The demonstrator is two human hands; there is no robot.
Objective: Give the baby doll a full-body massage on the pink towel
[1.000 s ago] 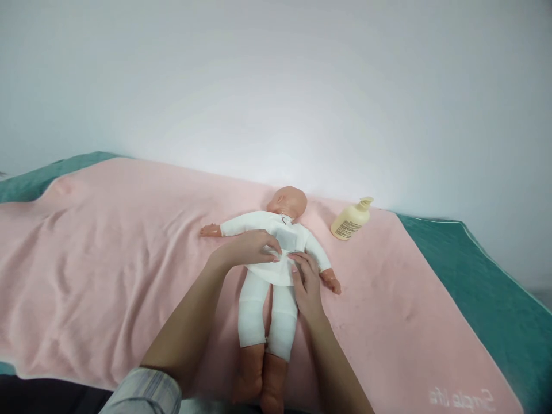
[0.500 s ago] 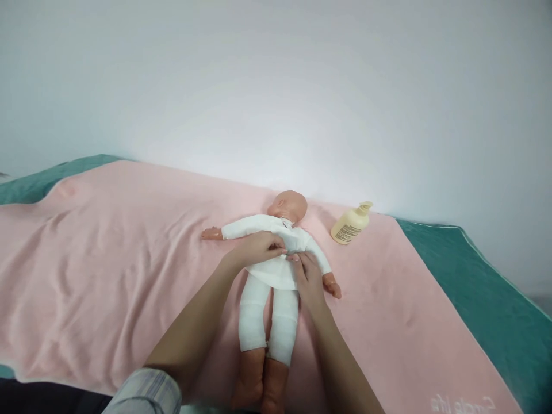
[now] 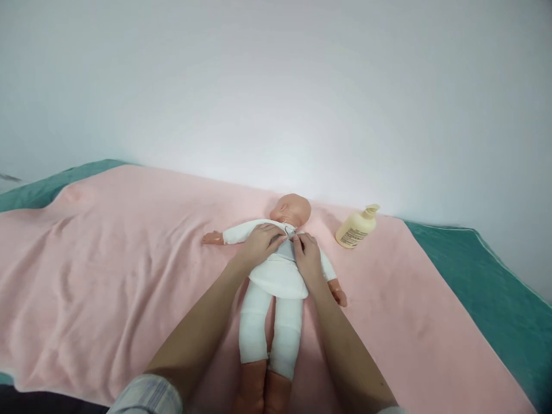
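Note:
A baby doll (image 3: 296,208) lies stretched out on a pink blanket, its head turned to the left and its arms spread. White cloth covers its trunk, arms and upper legs. My left hand (image 3: 262,246) rests on the upper part of its white top (image 3: 278,283), with thumb and fingers pinched together just below the neck. Close beside it, my right hand (image 3: 308,260) pinches at the same opening from the other side. A greyish patch shows between the hands. A short dark thread (image 3: 287,231) lies at the neckline. The fingers hide the exact bit of cloth they grip.
A pale yellow pump bottle (image 3: 356,229) stands to the right of the doll's head. The pink blanket (image 3: 142,247) has folds on the left and lies over a green cover (image 3: 483,270). Behind them rises a pale wall (image 3: 276,92).
Both my hands have moved up the doll's trunk, from its middle to just below the neck. The view has shifted slightly.

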